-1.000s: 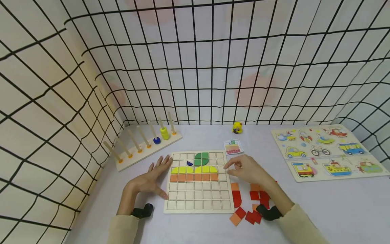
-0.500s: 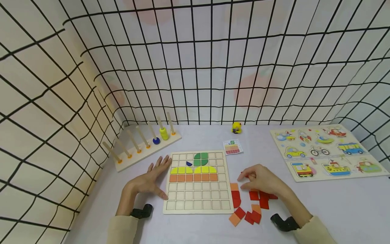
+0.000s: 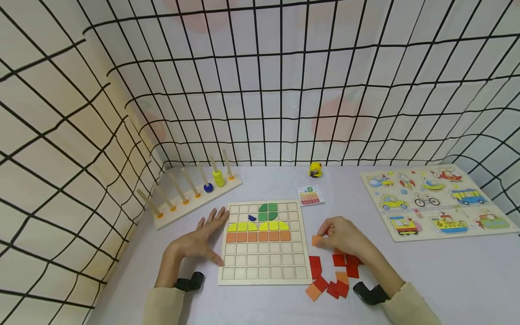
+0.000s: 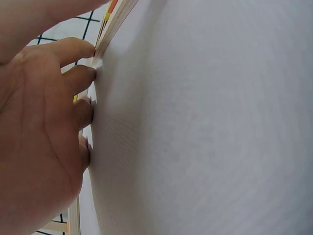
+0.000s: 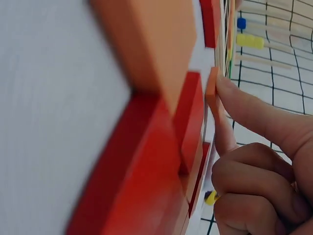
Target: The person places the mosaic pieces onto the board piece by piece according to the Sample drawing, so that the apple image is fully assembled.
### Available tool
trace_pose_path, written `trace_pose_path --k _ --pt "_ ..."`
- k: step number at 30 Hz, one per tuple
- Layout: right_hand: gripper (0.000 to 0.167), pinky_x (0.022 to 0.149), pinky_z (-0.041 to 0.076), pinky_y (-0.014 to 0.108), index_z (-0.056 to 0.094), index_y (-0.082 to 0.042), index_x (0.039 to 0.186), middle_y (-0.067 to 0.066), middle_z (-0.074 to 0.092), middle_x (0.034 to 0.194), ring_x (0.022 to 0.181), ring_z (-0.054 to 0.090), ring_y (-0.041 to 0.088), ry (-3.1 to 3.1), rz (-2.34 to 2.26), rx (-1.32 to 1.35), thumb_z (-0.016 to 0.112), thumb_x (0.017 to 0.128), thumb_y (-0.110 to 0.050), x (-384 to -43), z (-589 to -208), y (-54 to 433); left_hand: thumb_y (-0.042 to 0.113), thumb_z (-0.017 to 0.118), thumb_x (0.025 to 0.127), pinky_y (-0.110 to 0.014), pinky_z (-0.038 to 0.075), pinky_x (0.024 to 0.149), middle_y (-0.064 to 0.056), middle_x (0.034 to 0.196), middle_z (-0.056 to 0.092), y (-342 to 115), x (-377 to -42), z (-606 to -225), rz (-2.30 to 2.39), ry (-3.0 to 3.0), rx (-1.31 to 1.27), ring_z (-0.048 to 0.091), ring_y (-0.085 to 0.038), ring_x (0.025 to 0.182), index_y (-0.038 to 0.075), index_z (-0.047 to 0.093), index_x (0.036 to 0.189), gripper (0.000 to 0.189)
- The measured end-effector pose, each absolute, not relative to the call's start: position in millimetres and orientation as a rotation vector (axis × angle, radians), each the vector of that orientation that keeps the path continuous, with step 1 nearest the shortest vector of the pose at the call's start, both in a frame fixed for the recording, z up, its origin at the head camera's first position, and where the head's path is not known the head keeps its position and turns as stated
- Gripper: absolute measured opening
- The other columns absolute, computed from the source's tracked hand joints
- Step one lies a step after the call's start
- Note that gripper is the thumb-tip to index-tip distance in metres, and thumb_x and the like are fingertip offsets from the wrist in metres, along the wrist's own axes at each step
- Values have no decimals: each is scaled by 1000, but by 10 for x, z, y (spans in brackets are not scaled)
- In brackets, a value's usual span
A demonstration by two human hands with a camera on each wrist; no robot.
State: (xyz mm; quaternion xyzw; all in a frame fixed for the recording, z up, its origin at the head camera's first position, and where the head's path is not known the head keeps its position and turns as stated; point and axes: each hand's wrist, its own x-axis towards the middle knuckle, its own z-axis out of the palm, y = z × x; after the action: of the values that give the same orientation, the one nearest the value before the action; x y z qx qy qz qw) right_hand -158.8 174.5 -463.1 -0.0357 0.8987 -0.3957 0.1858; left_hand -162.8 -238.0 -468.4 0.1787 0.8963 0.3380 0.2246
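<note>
My right hand (image 3: 341, 235) pinches an orange square tile (image 3: 315, 240) between thumb and index finger, just right of the wooden grid board (image 3: 280, 260). In the right wrist view the same tile (image 5: 212, 90) stands on edge at the fingertips, the other fingers curled. My left hand (image 3: 199, 242) lies spread along the board's left edge, thumb and fingertips at its rim. On the board are green pieces (image 3: 268, 212), a small blue piece (image 3: 252, 217), a yellow row (image 3: 258, 226) and an orange row (image 3: 258, 236).
Loose red tiles (image 3: 314, 267) and orange tiles (image 3: 313, 292) lie right of the board. Behind it is a small pattern card (image 3: 311, 195), with a yellow duck figure (image 3: 315, 170) farther back. A peg stand (image 3: 195, 198) stands left, a vehicle puzzle (image 3: 438, 203) right. Black netting encloses the table.
My right hand has moved from the board's right edge to the loose tiles and picked up an orange tile from above the red ones. The left hand stays in place.
</note>
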Motion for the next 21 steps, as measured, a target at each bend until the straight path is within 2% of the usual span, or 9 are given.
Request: trace_pose_path --k 7,12,16,19,21 --pt "25 49 32 21 73 -9 101 1 42 59 54 41 15 2548 -1081 -84 87 81 -14 -1593 -4601 1792 27 100 61 -63 -14 128 -12 175 -8 -2390 -1620 -4676 940 2470 497 -19 -37 161 11 9 167 141" --pt "23 48 33 19 73 -7 103 2 45 59 51 43 15 2577 -1036 -137 84 84 -14 -1582 -4564 1768 26 99 62 -64 -13 128 -14 175 -8 -2400 -1616 -4676 947 2466 517 -18 -38 161 10 8 167 140" --pt "21 46 26 18 75 -8 104 -1 37 58 49 36 13 2597 -1088 -227 83 86 -14 -1570 -4515 1652 26 99 62 -64 -13 128 -14 175 -8 -2400 -1615 -4679 948 2465 526 -18 -38 161 9 8 167 140" --pt "21 48 22 19 78 -10 102 -3 32 58 52 31 13 2571 -1138 -313 86 83 -16 -1553 -4499 1479 27 99 62 -64 -13 128 -14 175 -8 -2396 -1617 -4681 945 2468 522 -18 -38 161 10 8 167 140" --pt "22 50 23 20 79 -12 99 -3 34 59 57 31 13 2567 -1121 -351 89 80 -18 -1534 -4495 1357 28 99 62 -63 -13 128 -13 175 -8 -2394 -1619 -4681 942 2469 521 -18 -37 161 10 9 167 140"
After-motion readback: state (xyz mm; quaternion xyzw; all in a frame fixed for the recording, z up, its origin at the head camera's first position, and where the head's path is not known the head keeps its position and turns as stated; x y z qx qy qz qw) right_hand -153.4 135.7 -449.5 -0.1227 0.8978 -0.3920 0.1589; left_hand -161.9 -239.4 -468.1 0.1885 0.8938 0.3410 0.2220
